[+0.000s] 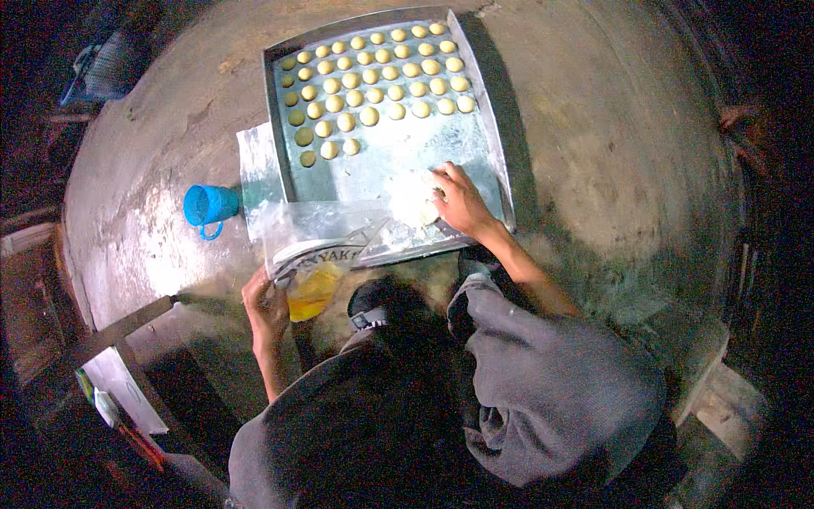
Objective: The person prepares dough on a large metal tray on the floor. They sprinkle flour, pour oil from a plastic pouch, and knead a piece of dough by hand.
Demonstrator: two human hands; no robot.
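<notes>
1. Floor (593,170): worn grey concrete, dusty, filling the view; the person crouches or sits on it, dark-trousered knees low in the frame.
2. Metal baking tray (492,161): a large rectangular sheet lying flat on the floor just ahead of the knees. Its far half is filled; its near half is mostly bare metal.
3. Plastic sheet (259,165): clear film tucked under the tray's left edge and spreading toward the person.
4. Rows of dough rounds (373,76): small pale-yellow discs set in tidy diagonal lines, apart from one another. Judged from the layout, roughly half of the tray is laid out and the near half is left to fill.
5. Plastic bag (318,263): a clear bag with yellow contents, probably oil or fat, though the fisheye blur leaves this uncertain. It hangs at the tray's near-left corner.
6. Blue cup (209,205): a small handled plastic cup standing on the floor left of the tray, apart from it.
7. Lump of white dough (411,199): resting on the tray's near half, beside the last rows.
8. Right hand (462,204): fingers curled over the lump's right side, pressing or pinching it.
9. Left hand (264,307): closed on the bag's lower edge, holding it up.
</notes>
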